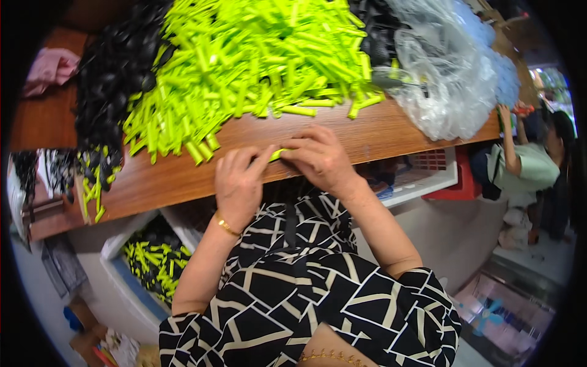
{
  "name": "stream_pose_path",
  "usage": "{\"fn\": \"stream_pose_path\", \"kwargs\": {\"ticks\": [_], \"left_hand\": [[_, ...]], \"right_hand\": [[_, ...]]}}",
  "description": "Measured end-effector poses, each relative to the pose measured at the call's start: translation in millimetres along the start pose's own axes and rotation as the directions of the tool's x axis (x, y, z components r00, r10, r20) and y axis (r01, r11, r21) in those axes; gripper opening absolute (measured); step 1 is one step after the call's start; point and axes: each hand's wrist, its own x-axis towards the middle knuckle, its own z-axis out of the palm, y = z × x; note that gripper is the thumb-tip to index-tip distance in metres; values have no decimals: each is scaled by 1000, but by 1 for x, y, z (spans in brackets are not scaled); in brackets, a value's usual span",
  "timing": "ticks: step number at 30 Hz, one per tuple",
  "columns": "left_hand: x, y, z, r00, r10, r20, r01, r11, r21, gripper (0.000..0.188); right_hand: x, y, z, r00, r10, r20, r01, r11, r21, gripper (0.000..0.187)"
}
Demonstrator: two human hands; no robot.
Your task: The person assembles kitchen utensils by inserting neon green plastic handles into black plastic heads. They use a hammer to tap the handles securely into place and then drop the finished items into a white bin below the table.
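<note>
Wood-grain tabletop (168, 183), with a heap of yellow-green tubes (244, 67) cut off at the upper frame. Left hand (241, 183) and right hand (324, 160) meet near the front edge, both pinching one yellow-green piece (276, 155); fingers hide its ends. Black parts (116, 67) left of the heap merge in shadow; crumpled plastic (443, 79) conceals whatever lies beneath.

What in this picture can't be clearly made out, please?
Head view: full shape of the lime piece, covered by the fingers.
Head view: far end of the lime pile, cut by the top edge.
Head view: far side of the right-hand white crate, hidden by the tabletop.
Head view: what the other person touches; too small and blurred.
</note>
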Motion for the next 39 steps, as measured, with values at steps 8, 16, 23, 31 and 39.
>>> {"fn": "stream_pose_path", "kwargs": {"ticks": [8,16,23,31,39], "left_hand": [[-3,-7,6,988,-31,-154,3,984,-180,23],[-14,8,4,983,-126,-134,106,983,-153,18],[-27,14,11,964,-156,-215,136,985,-105,20],[-29,14,16,965,-124,-233,107,991,-85,20],[-33,10,22,949,-143,-281,103,983,-152,16]], "right_hand": [[-5,55,-60,956,266,-121,-245,956,163,18],[-3,176,-110,637,761,-122,-764,645,34,31],[-34,127,-132,402,876,-265,-468,445,763,16],[-85,-5,-77,597,769,-230,-359,512,781,65],[-90,-45,-67,923,364,126,-384,897,221,40]]}}
